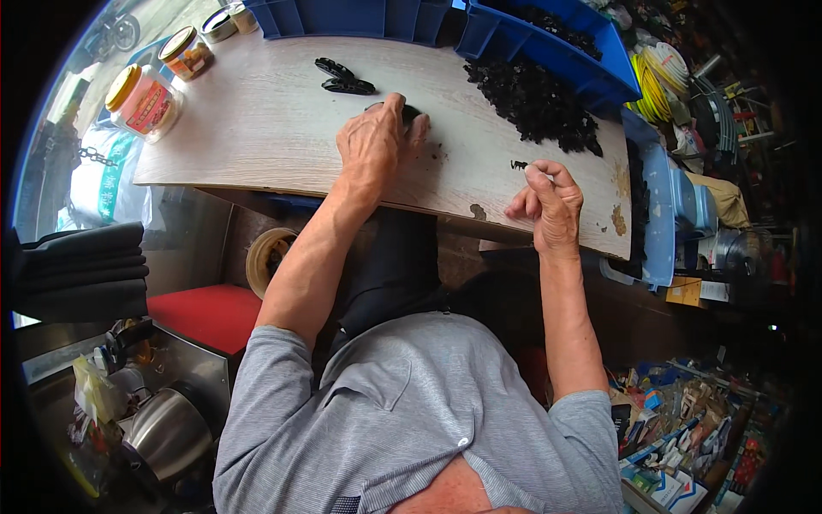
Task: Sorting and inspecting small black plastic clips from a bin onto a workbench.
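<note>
Black piece (519,164) lies on the table (257,128) at the tips of the right hand (550,206), whose fingers curl loosely and pinch at it. Farther in, the left hand (374,141) presses flat, fingers together, over a dark part (409,111). Beyond lie black clips (342,79), a heap of black pieces (535,104), jars (147,101) and blue bins (548,38).

We see a board (257,128) of pale wood-grain laminate, matt, chipped brown at its near edge. The small black parts (535,103) look like dull plastic, as do the blue crates (591,73). The jars (145,101) are clear glossy plastic with yellow lids; the kettle (167,433) is shiny metal.
</note>
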{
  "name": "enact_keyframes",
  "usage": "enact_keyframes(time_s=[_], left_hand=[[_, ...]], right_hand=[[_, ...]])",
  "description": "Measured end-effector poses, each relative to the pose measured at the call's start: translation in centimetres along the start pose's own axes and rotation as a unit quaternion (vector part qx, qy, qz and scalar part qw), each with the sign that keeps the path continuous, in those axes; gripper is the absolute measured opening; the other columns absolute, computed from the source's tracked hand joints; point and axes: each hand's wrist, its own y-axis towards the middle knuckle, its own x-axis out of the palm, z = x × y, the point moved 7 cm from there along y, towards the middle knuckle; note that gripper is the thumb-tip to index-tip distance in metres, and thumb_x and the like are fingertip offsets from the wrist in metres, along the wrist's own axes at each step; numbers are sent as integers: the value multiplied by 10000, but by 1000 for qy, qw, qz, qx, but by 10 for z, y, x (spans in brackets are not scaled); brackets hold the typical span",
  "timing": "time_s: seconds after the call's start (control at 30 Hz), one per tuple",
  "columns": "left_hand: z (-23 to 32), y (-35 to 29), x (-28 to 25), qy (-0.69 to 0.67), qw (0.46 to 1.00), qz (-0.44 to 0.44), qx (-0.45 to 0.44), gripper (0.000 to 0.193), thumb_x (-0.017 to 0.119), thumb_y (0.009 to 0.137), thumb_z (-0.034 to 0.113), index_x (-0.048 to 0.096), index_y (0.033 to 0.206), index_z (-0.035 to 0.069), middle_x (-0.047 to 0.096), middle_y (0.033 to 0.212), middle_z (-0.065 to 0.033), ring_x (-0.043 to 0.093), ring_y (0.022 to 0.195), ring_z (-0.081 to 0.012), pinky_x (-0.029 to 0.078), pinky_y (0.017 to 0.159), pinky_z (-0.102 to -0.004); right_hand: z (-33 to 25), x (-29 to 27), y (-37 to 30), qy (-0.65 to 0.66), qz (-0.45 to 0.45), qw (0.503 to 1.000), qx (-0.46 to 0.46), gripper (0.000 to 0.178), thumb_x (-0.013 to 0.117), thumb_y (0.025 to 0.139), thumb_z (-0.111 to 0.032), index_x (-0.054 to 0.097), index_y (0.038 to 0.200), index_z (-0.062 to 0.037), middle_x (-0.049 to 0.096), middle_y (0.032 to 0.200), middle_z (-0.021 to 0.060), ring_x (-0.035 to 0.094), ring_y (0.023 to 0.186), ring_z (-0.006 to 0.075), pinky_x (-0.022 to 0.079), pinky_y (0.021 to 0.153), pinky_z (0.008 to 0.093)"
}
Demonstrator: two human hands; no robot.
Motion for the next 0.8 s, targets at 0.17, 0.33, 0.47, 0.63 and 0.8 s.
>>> enact_keyframes(time_s=[0.17, 0.33, 0.47, 0.63, 0.8], left_hand=[[23, -22, -5, -3, 997, 49, 66, 224, 725, 833, 258, 630, 963, 103, 639, 903, -112, 613, 829, -334, 511, 696, -434], [39, -34, -11, -38, 991, 48, 118, 218, 699, 795, 162, 645, 1000, 112, 648, 938, -107, 601, 861, -330, 507, 742, -424], [35, -36, -3, -59, 988, 30, 136, 224, 692, 804, 147, 646, 1019, 107, 660, 997, -98, 603, 914, -327, 499, 771, -416], [38, -38, -16, -1, 984, 101, 144, 254, 695, 806, 132, 637, 1048, 83, 669, 999, -94, 608, 957, -313, 490, 782, -410], [46, -45, 1, -221, 968, 1, 120, 238, 663, 848, 71, 618, 1078, 34, 681, 882, -147, 662, 828, -311, 524, 743, -387]], right_hand=[[0, 2, 0, 18, 7, 1000, 8, 155, 710, 897, -171, 652, 1003, -74, 482, 501, 7, 588, 485, 161, 546, 473, 344], [0, 1, -1, 27, 18, 999, 17, 161, 711, 893, -174, 656, 1007, -74, 496, 513, 10, 602, 505, 165, 567, 485, 351], [0, 1, -1, 35, 24, 999, 18, 163, 707, 894, -172, 656, 1012, -72, 508, 525, 12, 621, 530, 169, 582, 494, 358], [4, -1, 0, 57, 12, 998, 11, 151, 701, 893, -149, 663, 1019, -75, 523, 545, 14, 639, 553, 182, 598, 542, 386], [2, 6, -2, 104, -19, 994, 8, 140, 696, 892, -126, 671, 1024, -85, 542, 572, 18, 659, 590, 195, 606, 602, 406]])
